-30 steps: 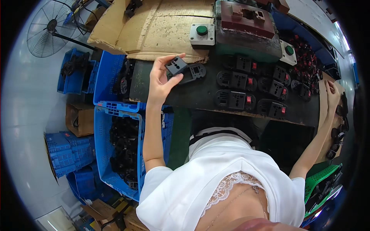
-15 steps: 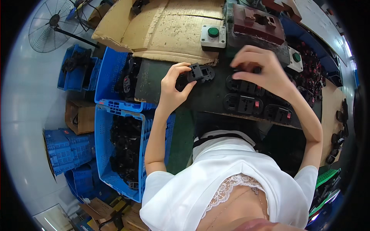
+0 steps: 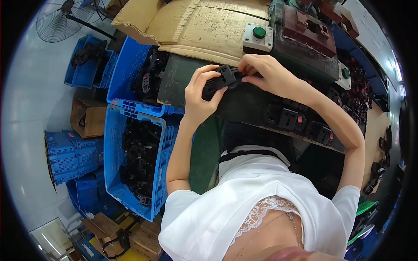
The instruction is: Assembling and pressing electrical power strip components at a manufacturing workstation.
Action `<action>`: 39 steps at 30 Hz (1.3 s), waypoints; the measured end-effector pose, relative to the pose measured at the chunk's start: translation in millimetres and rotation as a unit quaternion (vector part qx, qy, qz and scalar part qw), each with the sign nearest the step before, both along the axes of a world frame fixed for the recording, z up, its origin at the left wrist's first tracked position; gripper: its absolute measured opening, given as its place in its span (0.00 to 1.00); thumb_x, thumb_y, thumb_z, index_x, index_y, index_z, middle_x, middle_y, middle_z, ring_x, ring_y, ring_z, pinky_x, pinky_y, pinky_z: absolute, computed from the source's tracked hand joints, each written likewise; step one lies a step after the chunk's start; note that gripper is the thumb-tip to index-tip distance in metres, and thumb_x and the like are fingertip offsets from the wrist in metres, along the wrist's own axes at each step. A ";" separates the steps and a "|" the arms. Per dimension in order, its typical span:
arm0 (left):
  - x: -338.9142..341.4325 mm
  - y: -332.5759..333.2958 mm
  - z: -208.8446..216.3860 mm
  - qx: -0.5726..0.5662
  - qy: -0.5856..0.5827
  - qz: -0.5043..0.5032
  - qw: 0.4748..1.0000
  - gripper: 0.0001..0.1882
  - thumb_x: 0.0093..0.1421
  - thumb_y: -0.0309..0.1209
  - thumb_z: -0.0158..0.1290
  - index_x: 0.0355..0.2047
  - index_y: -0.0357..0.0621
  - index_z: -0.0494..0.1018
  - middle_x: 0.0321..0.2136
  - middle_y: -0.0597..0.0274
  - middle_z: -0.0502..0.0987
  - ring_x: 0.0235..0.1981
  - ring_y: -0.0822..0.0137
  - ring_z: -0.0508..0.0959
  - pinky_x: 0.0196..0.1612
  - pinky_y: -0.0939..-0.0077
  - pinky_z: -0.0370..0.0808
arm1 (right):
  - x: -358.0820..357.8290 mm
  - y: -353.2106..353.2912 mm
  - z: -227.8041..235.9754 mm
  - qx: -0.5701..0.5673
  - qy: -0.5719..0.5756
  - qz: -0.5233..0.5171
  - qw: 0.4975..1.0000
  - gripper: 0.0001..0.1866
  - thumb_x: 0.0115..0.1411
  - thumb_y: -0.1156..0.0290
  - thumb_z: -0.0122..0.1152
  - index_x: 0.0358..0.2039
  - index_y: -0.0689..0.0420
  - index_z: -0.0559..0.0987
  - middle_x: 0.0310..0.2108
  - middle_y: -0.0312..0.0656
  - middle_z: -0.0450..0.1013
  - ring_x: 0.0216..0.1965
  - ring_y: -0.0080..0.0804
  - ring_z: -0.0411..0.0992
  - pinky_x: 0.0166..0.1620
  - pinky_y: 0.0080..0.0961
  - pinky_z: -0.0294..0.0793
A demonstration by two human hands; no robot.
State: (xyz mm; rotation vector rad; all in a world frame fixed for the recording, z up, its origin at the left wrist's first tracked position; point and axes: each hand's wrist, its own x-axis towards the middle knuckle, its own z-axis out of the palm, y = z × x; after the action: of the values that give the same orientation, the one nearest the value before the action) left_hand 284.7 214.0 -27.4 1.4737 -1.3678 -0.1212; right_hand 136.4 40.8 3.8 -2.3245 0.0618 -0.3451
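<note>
My left hand [image 3: 199, 92] grips a black power-socket housing [image 3: 225, 76] by its left end, thumb below and fingers above, over the dark workbench [image 3: 176, 82]. At the housing's right end my right hand [image 3: 269, 76] is closed in a pinch; whatever its fingertips hold is too small and hidden to name. Right of my hands, near the bench's front edge, lie a black socket housing [image 3: 287, 118] with a red switch and another such housing [image 3: 321, 132]. More black parts behind them are partly covered by my right forearm.
Behind the bench top is a cardboard sheet [image 3: 209, 30]. A green push-button box [image 3: 257, 37] stands beside a machine with a dark red fixture [image 3: 305, 32]. To the left are a blue crate [image 3: 115, 174] of black parts and a fan [image 3: 56, 21]. Small red-and-black parts [image 3: 359, 87] lie at right.
My right hand has come left from above the housings on the bench to the right end of the held housing. The whole view has shifted slightly.
</note>
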 end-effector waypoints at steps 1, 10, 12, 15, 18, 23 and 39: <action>0.5 0.4 -0.1 0.000 0.000 0.000 1.000 0.18 0.46 0.20 0.61 0.39 0.39 0.71 0.45 0.53 0.73 0.45 0.50 0.75 0.46 0.65 0.73 | 0.6 0.2 -0.6 -0.001 -0.004 0.002 1.000 0.12 0.52 0.82 0.62 0.36 0.64 0.70 0.34 0.46 0.72 0.35 0.39 0.75 0.39 0.28 0.76; 4.5 0.1 -6.6 0.053 -0.052 -0.007 0.997 0.17 0.47 0.21 0.61 0.39 0.40 0.72 0.45 0.54 0.73 0.46 0.51 0.74 0.48 0.64 0.72 | 7.7 2.3 -3.3 -0.094 -0.013 0.024 0.995 0.10 0.52 0.78 0.62 0.34 0.64 0.71 0.31 0.47 0.71 0.36 0.46 0.73 0.39 0.34 0.74; 7.7 2.1 -5.6 0.080 -0.098 0.002 0.992 0.17 0.48 0.25 0.62 0.39 0.41 0.72 0.46 0.55 0.74 0.48 0.53 0.73 0.53 0.62 0.68 | 9.1 3.2 -3.1 -0.098 -0.008 0.025 0.995 0.10 0.52 0.78 0.62 0.34 0.64 0.71 0.32 0.47 0.72 0.36 0.47 0.73 0.39 0.34 0.74; 12.2 5.9 -0.5 0.066 -0.160 -0.008 0.985 0.18 0.46 0.27 0.64 0.38 0.41 0.73 0.45 0.56 0.75 0.48 0.53 0.74 0.54 0.64 0.67 | 11.7 2.1 -3.4 -0.067 -0.003 0.035 0.997 0.09 0.52 0.78 0.62 0.34 0.64 0.73 0.32 0.47 0.73 0.36 0.48 0.73 0.39 0.34 0.74; 13.0 8.0 -2.8 0.068 -0.176 0.001 0.982 0.19 0.46 0.29 0.64 0.39 0.42 0.74 0.46 0.57 0.75 0.48 0.54 0.74 0.55 0.64 0.65 | 13.3 0.0 -2.0 -0.057 0.013 0.034 0.998 0.09 0.53 0.78 0.61 0.35 0.64 0.74 0.32 0.48 0.74 0.35 0.48 0.74 0.39 0.35 0.74; 10.6 9.8 0.1 0.092 -0.117 0.019 0.989 0.29 0.43 0.28 0.66 0.47 0.42 0.71 0.45 0.54 0.75 0.48 0.54 0.74 0.53 0.65 0.68 | 10.1 -1.6 -3.8 -0.145 -0.033 0.059 0.987 0.08 0.53 0.78 0.61 0.34 0.63 0.74 0.32 0.46 0.74 0.37 0.47 0.73 0.40 0.36 0.73; 16.0 7.3 -7.7 0.107 0.026 -0.009 0.994 0.32 0.41 0.23 0.67 0.48 0.39 0.67 0.42 0.52 0.75 0.44 0.55 0.77 0.49 0.68 0.73 | 14.2 -8.8 6.6 0.068 0.066 0.015 0.995 0.13 0.49 0.80 0.66 0.35 0.63 0.73 0.32 0.43 0.75 0.35 0.35 0.76 0.43 0.25 0.77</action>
State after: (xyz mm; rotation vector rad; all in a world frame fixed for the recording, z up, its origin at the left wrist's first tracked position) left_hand 300.7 221.2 -35.2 1.6242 -1.3579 -0.3245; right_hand 150.6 32.0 10.4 -2.2078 0.1132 -0.1657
